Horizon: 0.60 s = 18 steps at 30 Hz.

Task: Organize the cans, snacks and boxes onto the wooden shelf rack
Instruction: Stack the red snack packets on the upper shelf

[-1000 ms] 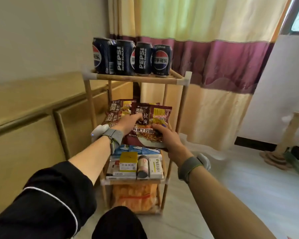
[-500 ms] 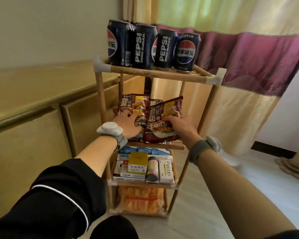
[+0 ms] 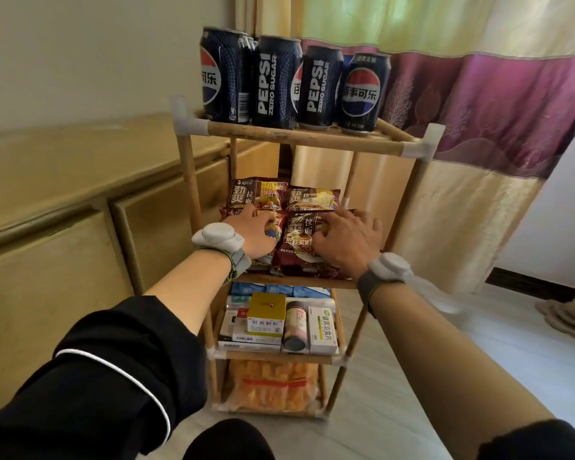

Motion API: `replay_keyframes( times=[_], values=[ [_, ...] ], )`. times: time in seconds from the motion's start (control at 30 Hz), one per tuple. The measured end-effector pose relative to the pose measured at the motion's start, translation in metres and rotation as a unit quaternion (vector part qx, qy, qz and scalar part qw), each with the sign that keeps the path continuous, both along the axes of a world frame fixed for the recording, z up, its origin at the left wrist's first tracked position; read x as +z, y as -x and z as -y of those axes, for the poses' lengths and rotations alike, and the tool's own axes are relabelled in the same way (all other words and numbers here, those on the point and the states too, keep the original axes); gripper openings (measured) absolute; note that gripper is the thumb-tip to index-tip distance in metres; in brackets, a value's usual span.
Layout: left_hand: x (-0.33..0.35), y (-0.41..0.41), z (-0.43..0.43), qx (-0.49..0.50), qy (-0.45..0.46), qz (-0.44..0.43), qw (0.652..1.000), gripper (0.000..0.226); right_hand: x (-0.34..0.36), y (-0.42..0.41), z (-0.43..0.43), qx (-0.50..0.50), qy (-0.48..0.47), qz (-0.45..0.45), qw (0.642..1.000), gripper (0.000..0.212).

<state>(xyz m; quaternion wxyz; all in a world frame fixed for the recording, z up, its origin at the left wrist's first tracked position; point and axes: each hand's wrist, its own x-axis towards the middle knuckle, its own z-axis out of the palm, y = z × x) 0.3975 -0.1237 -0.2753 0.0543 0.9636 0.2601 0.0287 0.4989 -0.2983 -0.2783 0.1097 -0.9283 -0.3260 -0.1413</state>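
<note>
On the wooden shelf rack [image 3: 299,139], the left hand [image 3: 256,235] curls around a noodle packet [image 3: 279,224]; the right hand [image 3: 346,240] clutches the neighbouring packet [image 3: 301,252]. Both grips apparently square the row beneath the cans [image 3: 274,84].

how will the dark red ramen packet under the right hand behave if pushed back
Probably light and crinkly: the dark red ramen packet looks puffy. Its glossy film may slide easily on the wooden shelf rack. The right hand pressing hard might crack the noodles.
</note>
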Motion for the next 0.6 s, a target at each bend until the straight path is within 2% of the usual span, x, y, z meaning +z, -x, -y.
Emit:
replay_keyframes(
  times=[0.07,0.13,0.2,0.27,0.37,0.5,0.6],
  values=[
    [-0.001,-0.001,0.000,0.007,0.008,-0.002,1.000,0.053,0.004,-0.005,-0.008,0.004,0.110,0.012,0.994,0.046],
    [-0.002,-0.003,0.000,0.019,0.026,0.012,0.999,0.046,0.011,-0.014,-0.013,-0.005,0.154,-0.057,0.986,0.045],
    [-0.007,-0.004,0.001,0.039,0.011,0.052,0.998,0.045,0.010,-0.020,-0.014,0.020,0.113,-0.120,0.986,0.050],
    [-0.018,-0.006,0.005,0.043,-0.016,0.092,0.995,0.053,-0.009,-0.018,-0.009,0.068,0.002,-0.148,0.987,0.055],
    [-0.035,-0.006,0.006,0.038,-0.007,0.065,0.997,0.061,-0.040,-0.009,-0.003,0.062,-0.102,-0.160,0.980,0.059],
    [-0.032,-0.008,0.003,0.037,-0.005,0.022,0.999,0.067,-0.046,-0.017,-0.006,0.058,-0.067,-0.112,0.990,0.065],
    [-0.023,-0.004,0.006,0.034,0.005,-0.004,0.999,0.065,-0.035,-0.020,-0.003,0.073,-0.035,-0.085,0.993,0.056]
  ],
)
